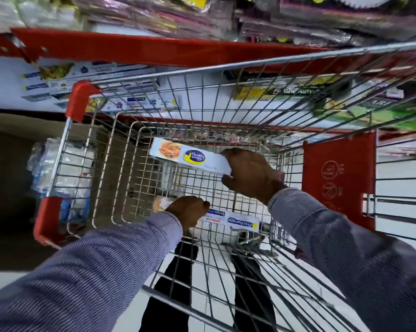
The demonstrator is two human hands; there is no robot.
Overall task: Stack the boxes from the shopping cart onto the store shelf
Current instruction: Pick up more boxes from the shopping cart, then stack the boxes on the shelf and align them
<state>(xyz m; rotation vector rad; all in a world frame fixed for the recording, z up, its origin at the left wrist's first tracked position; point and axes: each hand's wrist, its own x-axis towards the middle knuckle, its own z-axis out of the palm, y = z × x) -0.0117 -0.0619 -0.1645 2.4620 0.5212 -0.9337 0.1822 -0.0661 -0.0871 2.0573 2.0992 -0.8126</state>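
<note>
Here, shelf (140, 47) goods blur; inside the cart (226, 68), two boxes: right hand (249, 174) fingers grip one box (190, 156), left hand (187, 210) fingers clutch another box (235, 221).

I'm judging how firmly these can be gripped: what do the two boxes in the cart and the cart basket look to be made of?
Upper box: printed cardboard, probably; smooth, slightly glossy, sharp folded edges. Lower box: likely the same, flat printed panels. Cart basket: shiny metal wire grid, seemingly plated, with red corner guards that look plastic.
</note>
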